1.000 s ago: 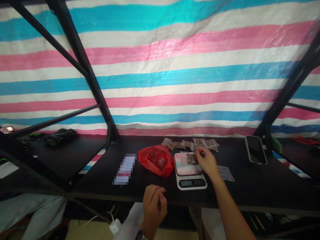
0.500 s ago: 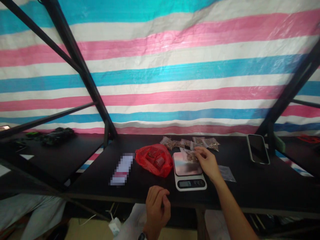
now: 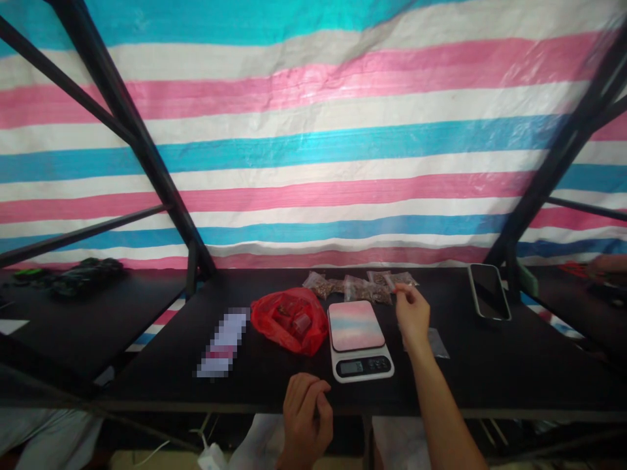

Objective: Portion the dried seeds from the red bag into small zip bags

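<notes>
Head view, progress: the scale (image 3: 360, 339) at centre has a bare platform; nothing is being weighed. A row of about 5 filled packets (image 3: 360, 286) lies behind it along the far edge of the table (image 3: 514, 365). 1 flat clear bag (image 3: 437, 342) lies right of the scale, apparently not yet filled. My reading: several packets are done and at least 1 remains.

Head view, right hand: the right hand (image 3: 413, 313) is stretched out to the right end of the packet row, fingers (image 3: 402, 290) loosely curled, tips at or just over the last packet. Whether it pinches that packet or only touches it cannot be told.

Head view, left hand: the left hand (image 3: 306, 418) hangs at the lower centre of the frame, near the table's front edge, curled into a loose fist. Nothing shows in it, though the palm is hidden.

Head view, around: a red bag (image 3: 290, 318) sits just left of the scale; a phone (image 3: 488, 292) lies well to the right.
</notes>
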A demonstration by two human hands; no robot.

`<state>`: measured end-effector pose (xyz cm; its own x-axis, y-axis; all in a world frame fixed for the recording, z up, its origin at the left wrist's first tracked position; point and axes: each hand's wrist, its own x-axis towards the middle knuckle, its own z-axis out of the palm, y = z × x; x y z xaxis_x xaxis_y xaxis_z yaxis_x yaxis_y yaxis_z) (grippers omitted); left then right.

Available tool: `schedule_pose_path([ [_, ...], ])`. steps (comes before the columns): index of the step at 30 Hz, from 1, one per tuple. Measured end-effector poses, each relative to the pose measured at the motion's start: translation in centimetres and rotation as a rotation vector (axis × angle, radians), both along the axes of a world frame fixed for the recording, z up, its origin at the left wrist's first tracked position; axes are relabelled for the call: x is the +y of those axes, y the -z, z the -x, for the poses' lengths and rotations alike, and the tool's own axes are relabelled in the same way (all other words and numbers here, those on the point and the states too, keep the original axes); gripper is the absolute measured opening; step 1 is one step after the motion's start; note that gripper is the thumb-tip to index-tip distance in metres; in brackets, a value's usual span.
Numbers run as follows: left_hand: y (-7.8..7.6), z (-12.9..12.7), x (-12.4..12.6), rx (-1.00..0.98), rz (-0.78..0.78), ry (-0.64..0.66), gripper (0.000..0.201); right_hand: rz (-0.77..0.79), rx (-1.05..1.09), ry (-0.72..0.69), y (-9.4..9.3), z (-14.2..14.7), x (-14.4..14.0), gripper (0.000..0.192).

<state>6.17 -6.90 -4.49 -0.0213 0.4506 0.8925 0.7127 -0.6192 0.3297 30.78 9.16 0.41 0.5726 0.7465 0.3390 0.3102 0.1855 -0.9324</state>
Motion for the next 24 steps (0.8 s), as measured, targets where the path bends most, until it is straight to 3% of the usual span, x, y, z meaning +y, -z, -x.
schedule_pose_path([
  [7, 0.2, 0.9, 0.2, 0.021, -0.005, 0.001, 0.026, 0.200, -0.198, 0.086, -0.2, -4.0, -2.3, 0.024],
  [12, 0.2, 1.4, 0.3, 0.044, -0.005, -0.046, 0.025, 0.235, -0.328, -0.111, 0.3, -3.3, -2.7, 0.026],
  [17, 0.2, 2.8, 1.3, 0.057, 0.061, -0.228, 0.022, 0.262, -0.427, -0.308, 1.3, -0.2, -3.0, 0.032],
  [21, -0.7, 4.7, 2.8, 0.021, 0.216, -0.475, 0.019, 0.289, -0.480, -0.333, 1.7, 0.6, -3.3, 0.036],
  [24, -2.0, 6.4, 4.8, -0.131, 0.349, -0.516, 0.026, 0.298, -0.505, -0.344, 1.5, 0.2, -3.4, 0.037],
])
